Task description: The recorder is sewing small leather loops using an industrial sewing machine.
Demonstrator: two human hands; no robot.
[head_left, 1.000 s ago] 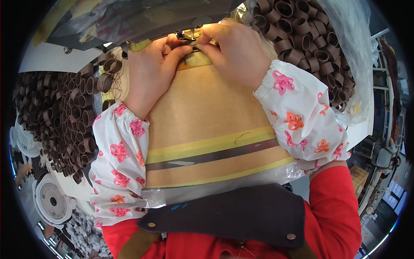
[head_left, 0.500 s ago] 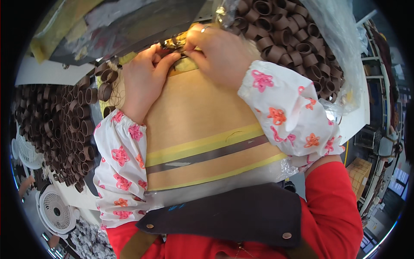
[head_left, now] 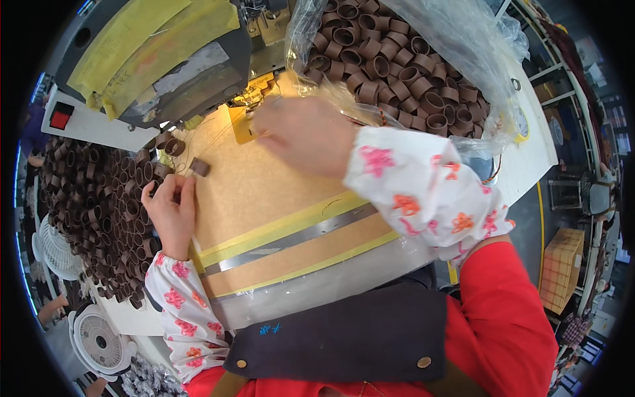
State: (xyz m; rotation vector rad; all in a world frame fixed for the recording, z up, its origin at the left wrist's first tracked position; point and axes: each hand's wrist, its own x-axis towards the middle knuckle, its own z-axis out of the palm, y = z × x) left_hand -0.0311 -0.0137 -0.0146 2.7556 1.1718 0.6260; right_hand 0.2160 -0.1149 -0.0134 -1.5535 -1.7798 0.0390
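"Beyond the right hand [head_left: 307, 135]?"
"Clear bag [head_left: 463, 40] of brown rings [head_left: 400, 73] on white desk [head_left: 529, 155]; fan [head_left: 100, 341] lower left."
"Grips?"
"Right blurred, left hand [head_left: 173, 213] at a small brown piece [head_left: 200, 167]: cannot tell either."

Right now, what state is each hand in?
Left hand: fingers curled beside a brown ring; grip cannot be told.
Right hand: blurred; open or closed, cannot tell.

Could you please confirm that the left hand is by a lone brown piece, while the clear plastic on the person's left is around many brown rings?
Not quite: the clear plastic around many brown rings is on the person's right, as the head view shows. The left hand is indeed by a lone brown piece.
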